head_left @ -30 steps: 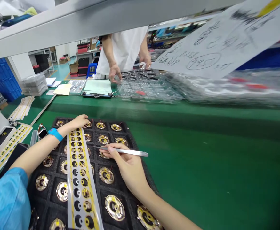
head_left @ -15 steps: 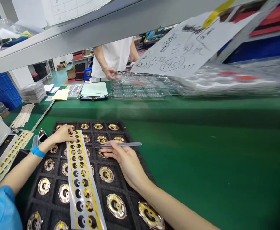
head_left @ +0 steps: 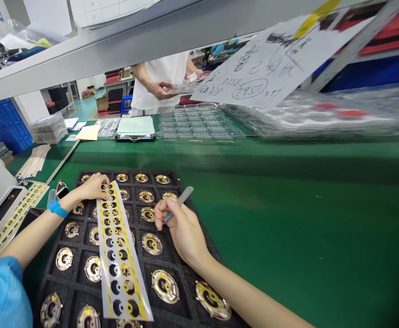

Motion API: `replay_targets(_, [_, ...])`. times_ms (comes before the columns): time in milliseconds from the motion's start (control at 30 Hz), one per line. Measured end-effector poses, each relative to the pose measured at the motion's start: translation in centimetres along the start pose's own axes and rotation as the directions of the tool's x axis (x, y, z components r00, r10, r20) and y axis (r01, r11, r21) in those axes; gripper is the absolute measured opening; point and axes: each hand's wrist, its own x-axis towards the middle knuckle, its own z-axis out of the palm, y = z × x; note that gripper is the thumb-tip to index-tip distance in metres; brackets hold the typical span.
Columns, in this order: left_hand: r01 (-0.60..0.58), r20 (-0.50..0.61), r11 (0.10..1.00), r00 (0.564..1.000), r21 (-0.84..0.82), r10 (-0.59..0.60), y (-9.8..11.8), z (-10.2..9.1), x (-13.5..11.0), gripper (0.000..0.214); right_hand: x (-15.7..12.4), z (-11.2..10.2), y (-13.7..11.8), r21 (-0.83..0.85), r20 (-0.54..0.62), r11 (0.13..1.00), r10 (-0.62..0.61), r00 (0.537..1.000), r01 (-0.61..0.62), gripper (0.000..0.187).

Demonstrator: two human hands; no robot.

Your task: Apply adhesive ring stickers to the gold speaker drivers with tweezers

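My left hand point(head_left: 95, 187), with a blue band at the wrist, pinches the far end of a long sticker sheet point(head_left: 119, 255). This sheet has yellow edges and rows of dark ring-shaped pieces. It lies across a black foam tray point(head_left: 141, 273) whose compartments hold round gold-coloured parts point(head_left: 165, 286). In my right hand point(head_left: 182, 228) is a pair of metal tweezers point(head_left: 185, 195), gripped in closed fingers with the broad end pointing up and right. Their tips are hidden by the fingers. The right hand hovers over the tray, just right of the sheet.
Left of the tray lie a smartwatch point(head_left: 61, 190), another sticker sheet point(head_left: 16, 218) and a white box point(head_left: 1, 196). Clear plastic trays point(head_left: 199, 122) and a clipboard point(head_left: 136, 127) are at the back. A shelf beam point(head_left: 124, 45) crosses above. Behind it, a co-worker's hands point(head_left: 161, 90) hold clear plastic.
My right hand has turned the tweezers from lying level to slanting upward, and curled its fingers. My left hand stays on the sheet. The co-worker has lifted a piece of clear plastic.
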Motion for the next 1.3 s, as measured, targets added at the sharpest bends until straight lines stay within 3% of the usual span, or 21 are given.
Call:
replay_targets(133, [-0.013,-0.027,0.989,1.0,-0.145,0.009,-0.2,0.5,0.4,0.052,-0.2,0.0,0.2,-0.045,0.014,0.999,-0.025,1.0,0.026,0.049])
replay_targets(233, [-0.045,-0.013,0.954,0.999,-0.297,0.044,0.2,0.1,0.6,0.038,-0.2,0.1,0.0,-0.049,0.006,0.998,-0.046,0.999,0.046,0.049])
replay_targets(333, [-0.106,-0.003,0.891,0.993,-0.442,0.117,1.8,-1.2,0.8,0.022,-0.3,0.2,-0.5,-0.03,-0.012,0.996,-0.083,0.996,0.083,0.047])
replay_targets(467, [-0.176,0.037,0.82,0.972,-0.544,0.234,4.8,-2.3,2.5,0.022,-0.2,0.1,-2.2,-0.006,-0.066,0.985,-0.171,0.983,0.171,0.041])
replay_targets(633, [-0.19,0.158,0.854,0.941,-0.484,0.299,7.6,0.6,7.5,0.014,1.4,-1.7,-5.4,-0.025,-0.178,0.952,-0.305,0.935,0.306,0.031])
replay_targets(767, [-0.2,0.117,0.93,0.962,-0.31,0.246,8.5,3.0,10.0,0.029,2.8,-3.5,-6.3,-0.058,-0.225,0.947,-0.32,0.92,0.316,0.029])
replay_targets(833, [-0.199,0.044,0.957,0.976,-0.211,0.213,8.3,2.9,9.6,0.038,3.1,-4.1,-6.0,-0.083,-0.226,0.95,-0.311,0.923,0.3,0.032])
replay_targets(933, [-0.162,-0.039,0.985,0.986,-0.066,0.159,7.1,1.8,7.1,0.021,3.0,-4.4,-5.0,-0.125,-0.202,0.962,-0.263,0.943,0.242,0.04])
replay_targets(1000, [-0.116,-0.034,0.993,0.993,0.008,0.116,6.0,1.2,4.8,0.008,2.4,-4.4,-4.4,-0.145,-0.172,0.973,-0.205,0.963,0.182,0.044])
replay_targets(1067, [-0.073,-0.013,0.996,0.997,0.05,0.074,5.1,1.1,2.7,0.013,1.4,-4.1,-4.0,-0.153,-0.129,0.982,-0.133,0.983,0.112,0.047])
replay_targets(1167, [-0.048,0.01,0.998,0.999,0.049,0.047,4.2,1.7,1.1,0.024,-0.5,-3.4,-3.5,-0.155,-0.048,0.988,-0.031,0.998,0.023,0.052])
replay_targets(1300, [-0.041,0.025,0.998,0.999,-0.046,0.042,4.4,2.2,1.5,0.02,-2.6,-2.5,-2.8,-0.182,0.026,0.983,0.019,0.999,-0.014,0.055])
